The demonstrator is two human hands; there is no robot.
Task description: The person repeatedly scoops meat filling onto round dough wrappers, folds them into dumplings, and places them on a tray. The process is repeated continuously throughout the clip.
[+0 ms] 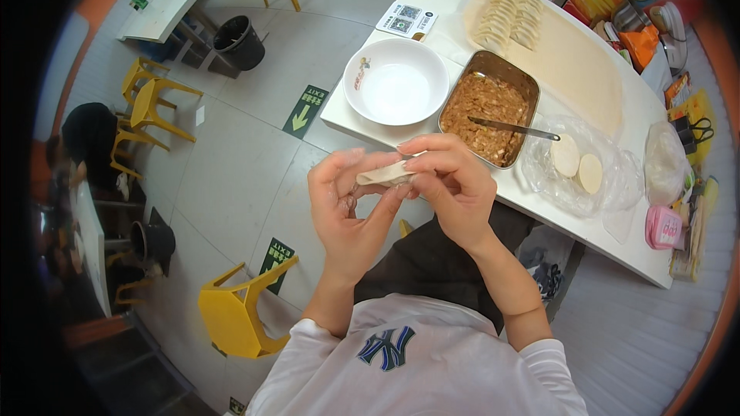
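Note:
Between both hands, above my lap, is a folded dumpling of pale dough. My left hand grips its left part, with flour on the fingers. The fingers and thumb of my right hand pinch its right end. Just beyond the right hand stands a rectangular metal pan of minced meat filling, with a flat metal spatula lying across it. Right of the pan, two round dough wrappers lie on a clear plastic bag. Shaped dumplings sit in two rows on a floured board.
A white bowl stands at the white table's left edge, near a card with printed codes. Packets, scissors and a pink case line the right side. A yellow stool is on the floor to my left; a person sits farther off.

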